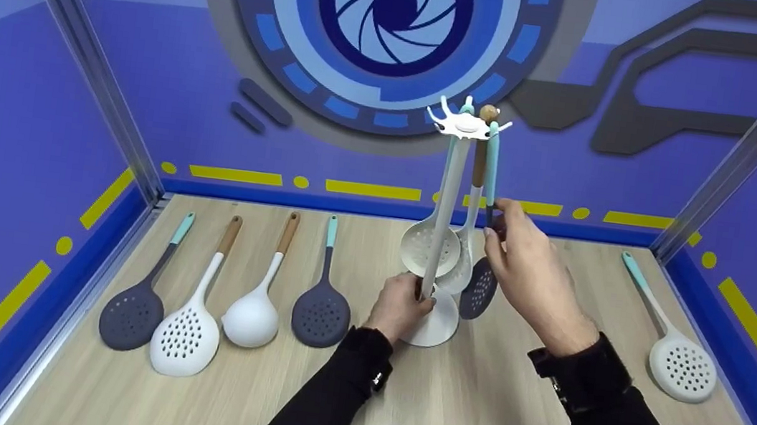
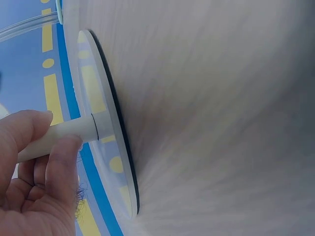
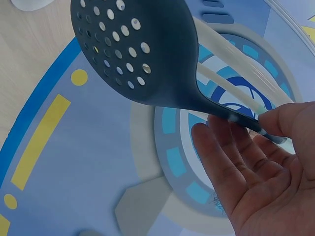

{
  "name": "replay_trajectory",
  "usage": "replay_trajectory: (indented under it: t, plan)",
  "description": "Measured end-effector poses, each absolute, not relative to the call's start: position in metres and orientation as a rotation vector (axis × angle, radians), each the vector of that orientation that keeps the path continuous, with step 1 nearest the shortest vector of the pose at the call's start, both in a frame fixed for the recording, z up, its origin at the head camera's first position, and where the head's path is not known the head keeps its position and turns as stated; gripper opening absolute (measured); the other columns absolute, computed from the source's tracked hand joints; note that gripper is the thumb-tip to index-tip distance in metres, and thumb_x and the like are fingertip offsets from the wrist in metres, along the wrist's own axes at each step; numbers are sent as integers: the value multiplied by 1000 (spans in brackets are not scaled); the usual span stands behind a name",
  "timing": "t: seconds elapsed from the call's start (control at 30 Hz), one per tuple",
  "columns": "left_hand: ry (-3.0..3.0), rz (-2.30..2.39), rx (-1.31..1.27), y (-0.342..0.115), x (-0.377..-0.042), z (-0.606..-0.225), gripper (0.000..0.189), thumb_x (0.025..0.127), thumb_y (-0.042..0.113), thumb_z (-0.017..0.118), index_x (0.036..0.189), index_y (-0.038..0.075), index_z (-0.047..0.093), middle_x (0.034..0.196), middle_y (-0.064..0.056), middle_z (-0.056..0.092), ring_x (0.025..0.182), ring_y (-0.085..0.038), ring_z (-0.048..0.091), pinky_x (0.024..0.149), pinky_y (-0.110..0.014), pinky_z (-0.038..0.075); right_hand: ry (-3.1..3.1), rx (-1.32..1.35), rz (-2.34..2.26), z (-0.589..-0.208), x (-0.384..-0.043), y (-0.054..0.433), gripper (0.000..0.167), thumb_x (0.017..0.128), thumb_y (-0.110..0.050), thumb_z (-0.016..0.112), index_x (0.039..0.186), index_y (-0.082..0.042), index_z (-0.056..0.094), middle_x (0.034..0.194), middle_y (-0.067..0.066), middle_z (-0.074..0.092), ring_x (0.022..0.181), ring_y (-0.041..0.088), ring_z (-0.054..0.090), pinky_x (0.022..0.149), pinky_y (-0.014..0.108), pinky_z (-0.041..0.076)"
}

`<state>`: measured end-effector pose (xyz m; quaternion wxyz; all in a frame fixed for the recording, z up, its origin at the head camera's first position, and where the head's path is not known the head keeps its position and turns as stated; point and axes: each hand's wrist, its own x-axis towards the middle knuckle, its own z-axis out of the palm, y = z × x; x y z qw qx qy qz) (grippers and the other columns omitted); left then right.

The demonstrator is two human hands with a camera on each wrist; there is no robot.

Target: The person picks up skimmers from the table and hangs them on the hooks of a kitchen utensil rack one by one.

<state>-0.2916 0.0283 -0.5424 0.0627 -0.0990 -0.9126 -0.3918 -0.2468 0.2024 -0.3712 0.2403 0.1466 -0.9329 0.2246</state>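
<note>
Dark skimmer [image 1: 479,293] was head down, just right of a white rack [image 1: 449,199], its mint handle [image 1: 491,169] up by the hooks. The right hand [image 1: 530,267] pinched its neck; the left hand [image 1: 399,307] gripped the rack's pole down low. The skimmer looked smooth and round, the rack's base [image 1: 440,325] shiny. Farther back were 2 pale spoons [image 1: 414,246], then a blue wall [image 1: 144,61]. The right wrist view showed the skimmer's oval holes up close; only the left wrist view showed the base's black bottom edge.
</note>
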Motion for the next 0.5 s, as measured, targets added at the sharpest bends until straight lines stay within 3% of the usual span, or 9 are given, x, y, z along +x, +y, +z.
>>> replay_trajectory:
  t: [0.5]
  plan:
    - [-2757,-1250,-290,28,-290,-541,17,77,18,73,88,11,63,75,1,62,65,-10,53,58,-25,44,-2561,398,692,-370,-248,207,38,97,-34,44,131,-17,42,98,-1,61,85,13,62,70,35,52]
